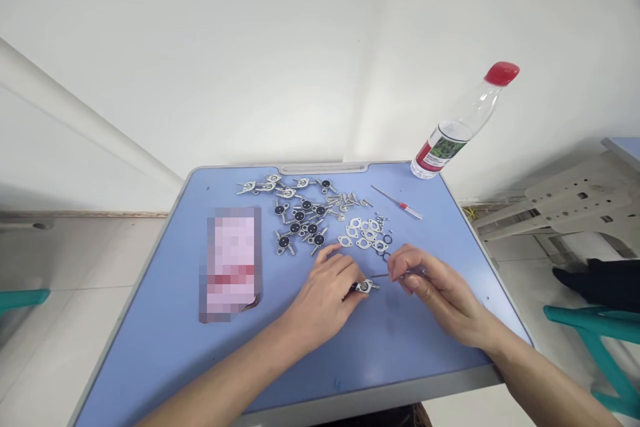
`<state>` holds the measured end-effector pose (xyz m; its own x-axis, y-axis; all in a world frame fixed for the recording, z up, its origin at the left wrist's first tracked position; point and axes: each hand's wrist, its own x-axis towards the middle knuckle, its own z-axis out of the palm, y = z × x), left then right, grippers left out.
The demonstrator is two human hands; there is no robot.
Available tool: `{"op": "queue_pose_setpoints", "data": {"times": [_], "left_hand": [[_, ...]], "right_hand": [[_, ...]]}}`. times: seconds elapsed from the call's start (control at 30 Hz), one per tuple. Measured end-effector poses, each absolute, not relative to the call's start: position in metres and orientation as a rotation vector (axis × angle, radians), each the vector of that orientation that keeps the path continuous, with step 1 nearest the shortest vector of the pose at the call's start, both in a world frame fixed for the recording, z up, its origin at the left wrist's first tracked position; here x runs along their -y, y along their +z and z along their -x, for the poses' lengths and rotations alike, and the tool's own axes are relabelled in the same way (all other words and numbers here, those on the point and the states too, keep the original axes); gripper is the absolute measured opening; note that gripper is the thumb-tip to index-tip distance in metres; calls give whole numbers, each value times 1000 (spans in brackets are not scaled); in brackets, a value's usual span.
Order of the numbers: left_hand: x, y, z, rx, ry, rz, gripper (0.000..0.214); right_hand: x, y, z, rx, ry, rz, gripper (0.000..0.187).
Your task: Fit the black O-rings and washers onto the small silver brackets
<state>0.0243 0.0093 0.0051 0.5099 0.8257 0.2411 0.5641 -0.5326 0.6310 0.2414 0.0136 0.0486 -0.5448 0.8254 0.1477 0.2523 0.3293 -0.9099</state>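
Note:
Low over the blue table (pixel 320 360), my left hand (pixel 327 293) pinches a small metal valve-like fitting (pixel 365 286), its flat flange facing up. My right hand (pixel 435 287) is closed around a small screwdriver (pixel 381 275). The shaft points left with its tip close to the fitting; whether they touch I cannot tell. Just beyond my hands lie several flat metal flange plates (pixel 365 242) and dark rubber rings (pixel 387 239). Tiny screws (pixel 383 219) are scattered beside them. Farther back are several similar fittings with black round caps (pixel 299 216).
Several fittings without black caps (pixel 287 193) lie at the back, near small metal stems (pixel 345 200). A second screwdriver (pixel 403 205) rests at back right, by a red-capped water bottle (pixel 445 140). A blurred-out pinkish object (pixel 233 260) lies at left. A wall (pixel 280 67) stands behind.

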Motion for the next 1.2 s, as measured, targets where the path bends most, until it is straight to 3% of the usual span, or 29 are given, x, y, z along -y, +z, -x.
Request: {"op": "queue_pose_setpoints", "data": {"times": [0.5,0.7,0.93,1.2], "left_hand": [[-8,6,-24,-1161,720,-2281,11],[-8,8,-24,-1171,700,-2285,10],[-8,8,-25,-1184,708,-2317,7],[-9,9,-26,-1175,738,-2305,11]], "right_hand": [[-16,48,-238,2101,1143,869,13],[-15,48,-234,2190,959,838,14],[-18,30,-228,2263,435,657,34],[-27,35,-228,2192,531,711,40]]}}
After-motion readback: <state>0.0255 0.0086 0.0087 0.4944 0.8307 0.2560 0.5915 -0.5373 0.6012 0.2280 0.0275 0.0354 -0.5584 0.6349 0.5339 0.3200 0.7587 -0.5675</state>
